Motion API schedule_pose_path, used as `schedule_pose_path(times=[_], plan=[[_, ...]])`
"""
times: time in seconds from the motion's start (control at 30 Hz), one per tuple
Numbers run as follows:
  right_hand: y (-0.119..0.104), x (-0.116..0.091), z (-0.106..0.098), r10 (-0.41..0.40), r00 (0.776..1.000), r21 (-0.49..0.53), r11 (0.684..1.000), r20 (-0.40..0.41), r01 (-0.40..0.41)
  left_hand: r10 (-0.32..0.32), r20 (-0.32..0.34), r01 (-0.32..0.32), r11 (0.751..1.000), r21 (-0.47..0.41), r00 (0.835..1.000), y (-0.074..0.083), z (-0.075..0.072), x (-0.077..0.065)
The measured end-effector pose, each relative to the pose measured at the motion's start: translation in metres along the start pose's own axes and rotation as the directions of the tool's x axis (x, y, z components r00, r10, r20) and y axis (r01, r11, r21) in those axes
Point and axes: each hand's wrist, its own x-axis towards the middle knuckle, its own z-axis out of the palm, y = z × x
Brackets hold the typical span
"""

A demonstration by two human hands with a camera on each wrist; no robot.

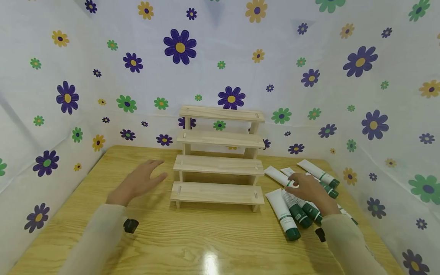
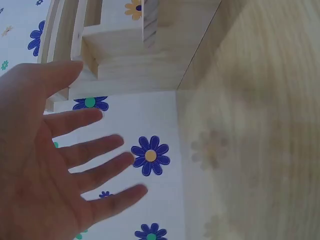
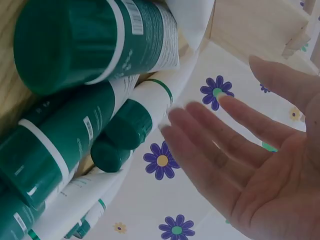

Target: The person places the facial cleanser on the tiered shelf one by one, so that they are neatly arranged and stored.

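A four-step wooden shelf [image 1: 218,165] stands at the middle of the table. To its left, my left hand [image 1: 139,182] hovers with fingers extended and thumb apart, holding nothing; the left wrist view shows the same bare palm [image 2: 45,175] beside the shelf's side panel [image 2: 130,75]. White squeeze tubes with green caps [image 1: 280,208] lie in a loose pile right of the shelf. Over that pile hangs my right hand [image 1: 307,189], its fingers slightly bent. In the right wrist view, a gap separates the fingers from the nearest tubes [image 3: 135,120], and the palm is bare.
The wooden table [image 1: 165,240] carries the shelf and tubes. White cloth with printed flowers [image 1: 220,46] encloses the back and both sides. One tube [image 1: 316,171] lies at the pile's far edge, close to the right cloth wall.
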Motion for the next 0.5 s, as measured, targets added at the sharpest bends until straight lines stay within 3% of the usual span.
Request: schedule_pose_path(times=[0.23,0.5], plan=[[-0.005,-0.008,0.005,-0.005,0.992,0.097,0.995,0.123,-0.007,0.060,0.049,-0.045,0.967,-0.252,0.997,-0.005,0.024,-0.002],[-0.014,-0.014,0.009,0.034,0.980,0.130,0.990,0.195,-0.060,0.048,0.118,0.006,0.908,-0.418,0.992,-0.005,0.042,-0.006]])
